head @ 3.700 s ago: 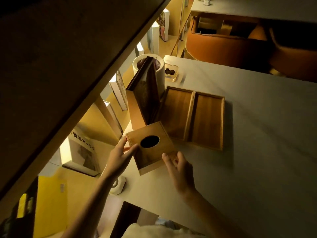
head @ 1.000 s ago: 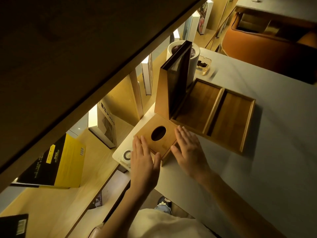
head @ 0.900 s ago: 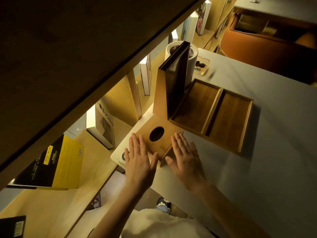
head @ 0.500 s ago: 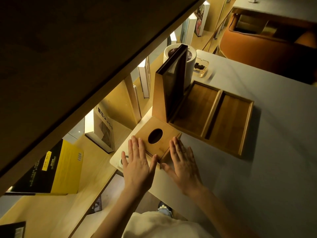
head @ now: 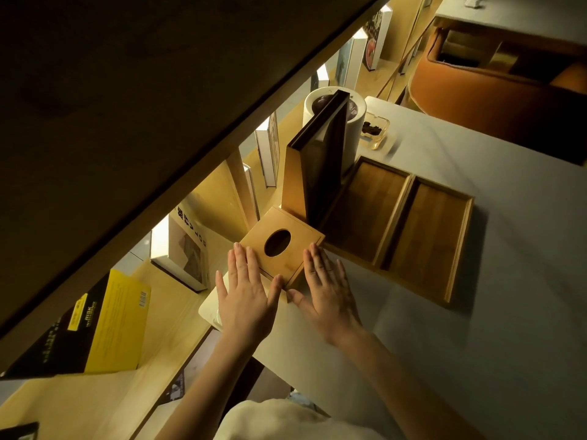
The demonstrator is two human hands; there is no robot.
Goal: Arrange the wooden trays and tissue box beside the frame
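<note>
Two shallow, empty wooden trays (head: pixel 397 227) lie side by side just right of the upright frame (head: pixel 320 160). The square wooden tissue box (head: pixel 281 246), with its oval hole, sits at the frame's foot. The left hand (head: pixel 244 296) and right hand (head: pixel 328 292) flank the box, fingers flat and spread, gripping nothing.

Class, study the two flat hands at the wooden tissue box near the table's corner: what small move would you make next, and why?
Probably lift both hands away. The tissue box already sits flat on the table, close beside the frame and the nearer of the two wooden trays. The left hand and right hand lie open against its near sides, gripping nothing.
</note>
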